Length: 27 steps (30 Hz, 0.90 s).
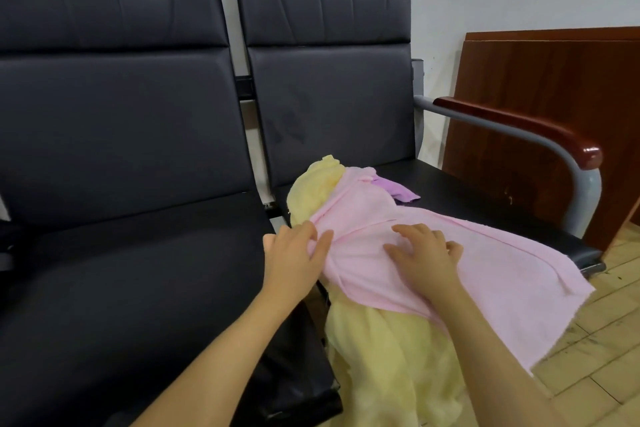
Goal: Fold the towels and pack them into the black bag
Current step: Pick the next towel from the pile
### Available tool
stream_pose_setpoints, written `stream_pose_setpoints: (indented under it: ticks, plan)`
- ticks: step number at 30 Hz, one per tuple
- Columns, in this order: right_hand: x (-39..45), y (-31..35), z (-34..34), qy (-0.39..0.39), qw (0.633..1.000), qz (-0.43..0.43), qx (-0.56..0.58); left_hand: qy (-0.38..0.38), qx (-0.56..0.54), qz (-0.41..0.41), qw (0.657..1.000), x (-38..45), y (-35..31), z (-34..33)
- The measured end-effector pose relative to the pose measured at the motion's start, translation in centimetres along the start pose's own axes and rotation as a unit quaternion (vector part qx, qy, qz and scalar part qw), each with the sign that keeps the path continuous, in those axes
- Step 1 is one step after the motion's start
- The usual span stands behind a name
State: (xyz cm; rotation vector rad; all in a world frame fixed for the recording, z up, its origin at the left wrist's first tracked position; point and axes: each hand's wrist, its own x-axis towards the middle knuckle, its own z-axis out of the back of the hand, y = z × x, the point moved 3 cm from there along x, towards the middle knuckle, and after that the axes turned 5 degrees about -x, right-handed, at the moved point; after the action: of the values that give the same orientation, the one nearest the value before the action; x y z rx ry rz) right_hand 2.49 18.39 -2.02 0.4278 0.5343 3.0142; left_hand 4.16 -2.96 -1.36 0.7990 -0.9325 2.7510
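Observation:
A pink towel (pixel 502 263) lies spread across the right seat, its right end hanging past the seat's front edge. Under it is a yellow towel (pixel 388 357) that droops over the front of the seat, and a purple towel (pixel 398 191) peeks out behind. My left hand (pixel 294 256) pinches the pink towel's bunched left edge between thumb and fingers. My right hand (pixel 426 253) rests flat on the pink towel with fingers spread. A black bag (pixel 294 374) sits between the two seats, beneath my left forearm, partly hidden.
Two black padded seats (pixel 121 253) stand joined side by side against a white wall. A grey metal armrest with a red-brown wooden top (pixel 519 128) bounds the right seat. A brown wooden panel (pixel 554 97) leans at the right. Tiled floor (pixel 606 340) lies below right.

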Motion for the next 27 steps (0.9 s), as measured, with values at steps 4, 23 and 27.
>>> stream_pose_setpoints:
  ticks: [4, 23, 27]
  plan:
    - [0.5, 0.2, -0.9, 0.023, 0.999, -0.01, -0.044, -0.004, 0.124, -0.052, 0.991, -0.1, 0.7, -1.1]
    - [-2.1, 12.7, 4.9, -0.237, 0.913, 0.184, 0.278, -0.081, 0.136, -0.04, 0.987, 0.7, 2.4, 10.4]
    - [-4.7, 17.9, 4.0, -0.211, 0.911, 0.268, 0.232, -0.102, 0.149, -0.006, 0.983, -2.6, 6.9, 15.0]
